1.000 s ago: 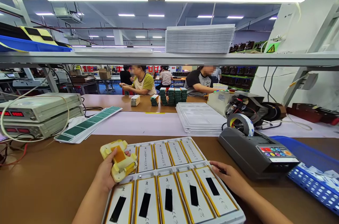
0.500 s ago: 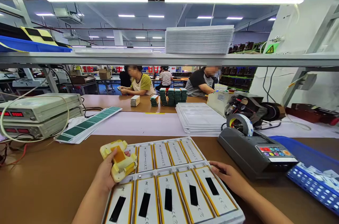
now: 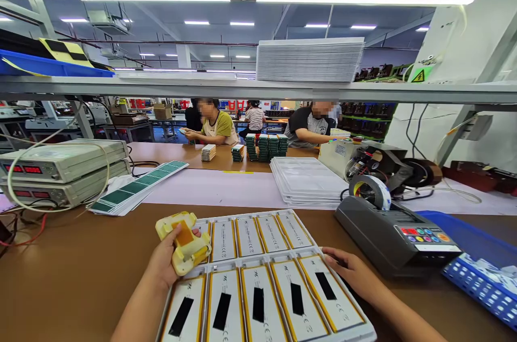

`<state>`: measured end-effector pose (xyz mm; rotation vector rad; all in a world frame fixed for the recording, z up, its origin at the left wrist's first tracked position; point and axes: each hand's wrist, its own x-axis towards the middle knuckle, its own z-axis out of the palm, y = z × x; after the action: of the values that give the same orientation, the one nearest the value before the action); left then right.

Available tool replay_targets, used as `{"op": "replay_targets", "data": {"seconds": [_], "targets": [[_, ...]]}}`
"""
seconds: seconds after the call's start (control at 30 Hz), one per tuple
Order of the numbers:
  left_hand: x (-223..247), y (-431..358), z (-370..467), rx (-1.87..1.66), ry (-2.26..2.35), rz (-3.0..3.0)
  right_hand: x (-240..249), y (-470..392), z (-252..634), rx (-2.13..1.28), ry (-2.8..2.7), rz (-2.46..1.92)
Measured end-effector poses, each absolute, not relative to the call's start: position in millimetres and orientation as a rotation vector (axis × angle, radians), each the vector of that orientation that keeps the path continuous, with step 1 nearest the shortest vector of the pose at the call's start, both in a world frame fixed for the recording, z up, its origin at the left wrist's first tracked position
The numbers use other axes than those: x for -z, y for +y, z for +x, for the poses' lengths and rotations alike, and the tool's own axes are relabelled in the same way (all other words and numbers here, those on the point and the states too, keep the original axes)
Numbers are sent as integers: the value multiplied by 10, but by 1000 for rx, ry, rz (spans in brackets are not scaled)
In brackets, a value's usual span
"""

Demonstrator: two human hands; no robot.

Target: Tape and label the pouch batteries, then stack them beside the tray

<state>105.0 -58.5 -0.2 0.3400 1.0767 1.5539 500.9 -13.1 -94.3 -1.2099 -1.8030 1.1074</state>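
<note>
A white tray [image 3: 239, 262] holds two rows of flat white battery packs with yellow edges. Each pack in the near row carries a black strip [image 3: 258, 305]; the far-row packs show none. My left hand [image 3: 165, 257] grips a pale yellow plastic fixture [image 3: 183, 243] with an orange patch, above the tray's left side. At the tray's right edge, my right hand [image 3: 346, 269] rests with its fingers touching the rim, thumb apart from them, holding nothing visible.
A grey tape dispenser [image 3: 391, 239] and a blue basket [image 3: 480, 283] are to the right. Stacked white trays [image 3: 309, 183] lie behind. Green-printed sheets [image 3: 139, 188] and stacked instruments [image 3: 64, 169] sit at left. Two people work across the bench.
The view has shifted slightly. Both hands keep their places on the fixture and tray edge. Across the bench, the right-hand person's arm reaches further out.
</note>
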Motion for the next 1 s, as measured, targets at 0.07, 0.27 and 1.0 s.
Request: {"op": "replay_targets", "data": {"seconds": [0.07,0.27,1.0], "targets": [[-8,-588,1059,-1555,1076,352,948,-128,5014,-1110,-1805,-1210],[-17,-584,1070,-1561,1051,384,935,-136,5024,-1116,-1810,-1205],[19,-580,1048,-1534,1044,319,925,-145,5016,-1067,-1809,-1295]]}}
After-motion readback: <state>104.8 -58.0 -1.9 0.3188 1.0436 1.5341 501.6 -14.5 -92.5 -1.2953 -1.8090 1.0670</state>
